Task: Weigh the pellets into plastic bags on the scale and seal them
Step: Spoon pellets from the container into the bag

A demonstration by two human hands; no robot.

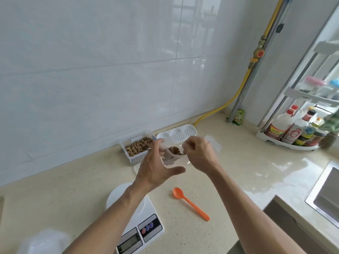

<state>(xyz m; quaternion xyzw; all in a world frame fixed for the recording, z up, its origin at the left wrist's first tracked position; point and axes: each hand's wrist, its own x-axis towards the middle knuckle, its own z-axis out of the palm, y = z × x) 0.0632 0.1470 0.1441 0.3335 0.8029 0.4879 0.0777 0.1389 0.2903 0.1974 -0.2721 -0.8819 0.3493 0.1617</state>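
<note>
A filled bag (171,155) is held beyond the scale (135,217), pinched by the right hand (199,155), steadied by the spread left hand (156,169), sealing unfinished.

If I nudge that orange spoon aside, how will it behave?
The orange spoon looks like thin plastic, so probably light and stiff. Lying flat on the glossy countertop, it should slide or spin rather than roll.
</note>
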